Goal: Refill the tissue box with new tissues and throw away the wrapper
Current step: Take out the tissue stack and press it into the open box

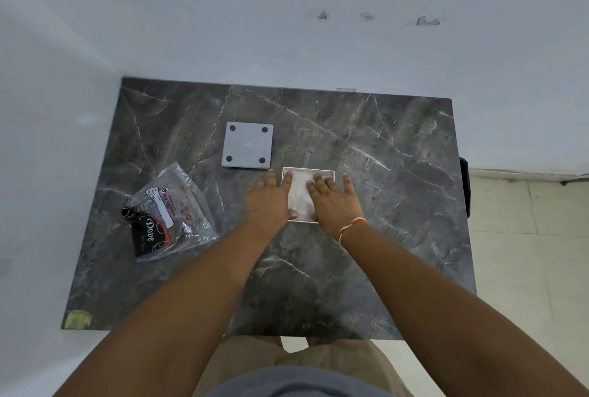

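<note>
Pressing new tissues [299, 197] down into the open tissue box [331, 171]; left hand [267, 202] & right hand [334, 203] both flat, fingers spread, gripping nothing. Next, prob: refit base panel [247, 145], just beyond left fingertips, then bin the wrapper [169, 215], well left of left hand.

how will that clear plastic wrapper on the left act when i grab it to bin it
The wrapper is probably floppy: it lies crumpled and wrinkled on the table. It looks empty and thin, so likely very light and apt to slide. Its glossy film may be slippery, so a bunching grab seems safer.
</note>
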